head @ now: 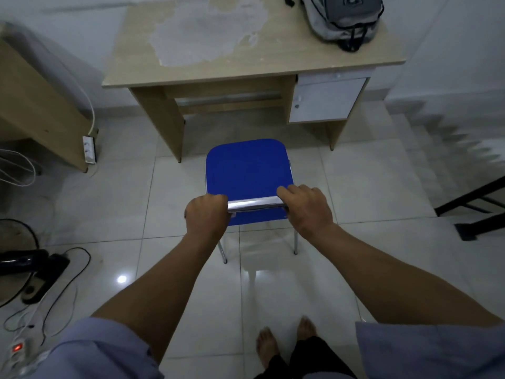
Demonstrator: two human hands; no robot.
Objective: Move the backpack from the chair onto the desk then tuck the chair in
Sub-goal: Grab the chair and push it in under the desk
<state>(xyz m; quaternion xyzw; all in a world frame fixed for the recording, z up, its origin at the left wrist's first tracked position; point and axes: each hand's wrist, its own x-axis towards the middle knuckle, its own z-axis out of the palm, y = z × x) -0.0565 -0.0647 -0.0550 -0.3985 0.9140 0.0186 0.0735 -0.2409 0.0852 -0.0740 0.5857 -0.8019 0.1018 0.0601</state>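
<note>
Blue plastic forms the seat of the chair (247, 170), which stands on the tiled floor (369, 187) just in front of the bench (191, 69), not yet under it. Both of the person's hands grip the shiny metal rail (255, 205) across the top of the chair's back. The left hand (206, 216) is curled in a fist around the rail's left end, and the right hand (304, 207) is folded over its right end; the fingertips of both wrap out of sight behind the bar. Only two of the chair's legs show below the seat, the others being hidden under it.

On the bench's far right corner lies the grey backpack (341, 20), its top cut off by the upper edge of the view, with dark straps hanging toward the bench's front edge. Much of the benchtop's surface is worn away in a pale patch. Below the backpack, a white drawer and cupboard door (325, 101) sit under the bench.

At the left, a wooden cabinet (35, 105) is partly out of frame, with a white power strip (89, 149) leaning against it. Dark shapes and cables lower left are hard to make out. Bare feet (287, 337) show at the bottom, between pale sleeves.
</note>
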